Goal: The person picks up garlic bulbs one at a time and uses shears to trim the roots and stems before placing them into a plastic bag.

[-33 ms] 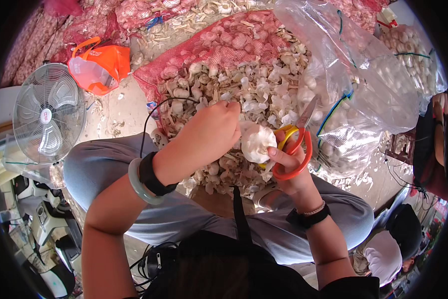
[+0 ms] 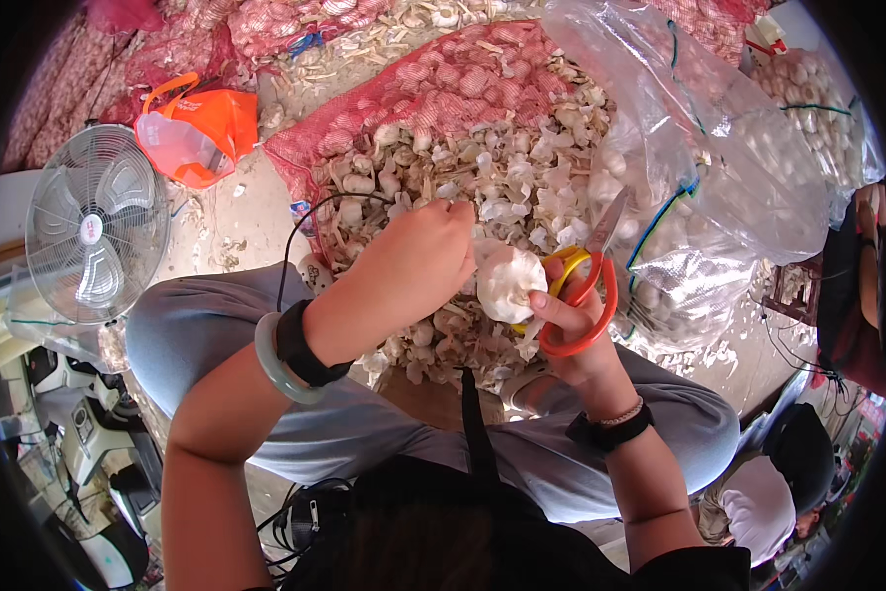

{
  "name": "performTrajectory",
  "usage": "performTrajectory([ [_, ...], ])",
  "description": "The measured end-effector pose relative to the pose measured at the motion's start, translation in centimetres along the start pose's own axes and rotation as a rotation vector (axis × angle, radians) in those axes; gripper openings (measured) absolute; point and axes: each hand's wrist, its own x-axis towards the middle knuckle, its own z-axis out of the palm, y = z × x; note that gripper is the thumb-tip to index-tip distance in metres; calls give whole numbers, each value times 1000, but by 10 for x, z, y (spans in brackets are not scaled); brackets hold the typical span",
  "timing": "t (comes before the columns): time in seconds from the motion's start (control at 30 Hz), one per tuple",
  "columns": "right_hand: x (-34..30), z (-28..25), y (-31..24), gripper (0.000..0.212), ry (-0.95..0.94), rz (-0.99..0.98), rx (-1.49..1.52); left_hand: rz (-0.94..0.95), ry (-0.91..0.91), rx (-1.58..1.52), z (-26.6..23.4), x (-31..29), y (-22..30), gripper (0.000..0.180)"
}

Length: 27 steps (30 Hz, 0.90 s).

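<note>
Nearest to me I see grey trousers (image 2: 384, 433) over bent knees, and both forearms rising from the lower edge — the left wrist with a pale green bangle (image 2: 275, 360) and a black band, the right wrist with a black strap. My left hand (image 2: 413, 261) is curled, its fingertips pinched on the left side of a white, papery garlic bulb (image 2: 510, 281) held just above the lap, near the middle of the scene. My right hand (image 2: 573, 325) is closed through the loops of a pair of orange- and yellow-handled scissors (image 2: 586, 281); its thumb presses the bulb's right side, and the grey blades point up and away to the far right, whether parted or closed I cannot tell. Just beyond the hands lies a heap of loose white garlic bulbs and husks (image 2: 482, 177), spilling from a red mesh sack (image 2: 462, 84) further off. To the right stands a large clear plastic bag (image 2: 699, 148) with more white garlic inside. On the left, near my knee, is a white round-caged fan (image 2: 96, 227), and beyond it an orange plastic bag (image 2: 198, 128) on the pale floor. At the far right edge another person — only partly seen — sits beside another clear bag.
</note>
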Motion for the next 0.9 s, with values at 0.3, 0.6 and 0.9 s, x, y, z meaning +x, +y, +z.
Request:
performTrajectory([
  [0.3,-1,1,-1,36,-34,-28,-81,-3,-20,115,15,-4,-7,13],
  [0.6,1,-3,-1,44,40,53,-9,32,195,-72,14,-1,5,18],
  [0.9,-1,6,-3,32,-15,45,159,-382,-248,-728,18,-6,20,44],
])
